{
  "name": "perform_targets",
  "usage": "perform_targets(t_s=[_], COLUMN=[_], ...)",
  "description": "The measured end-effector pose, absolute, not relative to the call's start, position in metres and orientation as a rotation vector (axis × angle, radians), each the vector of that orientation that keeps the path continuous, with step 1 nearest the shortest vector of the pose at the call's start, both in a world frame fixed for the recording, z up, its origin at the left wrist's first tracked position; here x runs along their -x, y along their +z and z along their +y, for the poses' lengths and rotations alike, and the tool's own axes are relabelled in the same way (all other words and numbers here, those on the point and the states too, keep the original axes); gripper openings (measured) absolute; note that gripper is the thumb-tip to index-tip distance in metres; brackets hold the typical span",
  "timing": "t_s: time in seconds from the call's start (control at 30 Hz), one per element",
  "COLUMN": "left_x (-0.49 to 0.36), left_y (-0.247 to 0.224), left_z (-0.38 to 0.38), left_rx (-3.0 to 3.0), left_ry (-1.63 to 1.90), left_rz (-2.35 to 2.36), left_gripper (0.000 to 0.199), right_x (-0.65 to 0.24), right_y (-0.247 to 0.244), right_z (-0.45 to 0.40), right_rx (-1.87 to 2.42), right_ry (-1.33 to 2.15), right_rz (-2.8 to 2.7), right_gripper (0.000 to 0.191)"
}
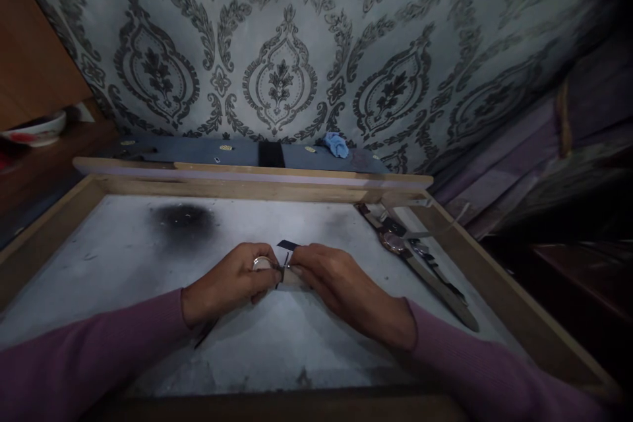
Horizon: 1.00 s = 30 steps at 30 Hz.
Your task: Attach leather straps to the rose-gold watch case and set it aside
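Near the middle of the white work surface, my left hand (240,277) is closed around a wristwatch with a round, silver-rimmed case (262,264). Close against it, my right hand (341,277) pinches a pale, brownish watch strap (293,278) where it meets the case. A small thin metal piece stands up between the fingertips, too small to name. Just beyond the fingers a dark flat strip (287,245) shows; whether it belongs to the watch I cannot tell. Under my left wrist a thin dark object (205,331) is partly hidden.
On the right lie a brown-strapped wristwatch (394,242) and a smaller dark-strapped watch (422,249). A raised wooden rim (297,190) borders the surface. Behind it, a crumpled blue cloth (336,144) rests on a dark ledge. A bowl (39,130) stands on a shelf at left.
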<state>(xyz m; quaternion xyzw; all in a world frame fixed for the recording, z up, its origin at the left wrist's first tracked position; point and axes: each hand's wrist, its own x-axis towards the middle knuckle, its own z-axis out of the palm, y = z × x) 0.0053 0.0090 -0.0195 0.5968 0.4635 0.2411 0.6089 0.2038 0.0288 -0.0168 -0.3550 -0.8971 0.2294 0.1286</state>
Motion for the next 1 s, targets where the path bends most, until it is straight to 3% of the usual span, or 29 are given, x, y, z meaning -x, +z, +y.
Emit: perform_targets(t_s=[0.3,1.0], left_x=[-0.006,-0.006], left_y=[-0.02,-0.023], left_z=[0.009,0.005], left_rx=[-1.389,-1.328], left_ry=[0.554,0.581], left_rz=[1.071,1.058], left_gripper=[0.016,0.013], right_x=[-0.204,-0.208], right_y=[-0.018,-0.03], right_z=[0.028,0.028], right_rx=[1.05,0.81], right_ry=[0.998,0.655], right_rz=[-2.515,-2.587], right_gripper=[0.022,0.025])
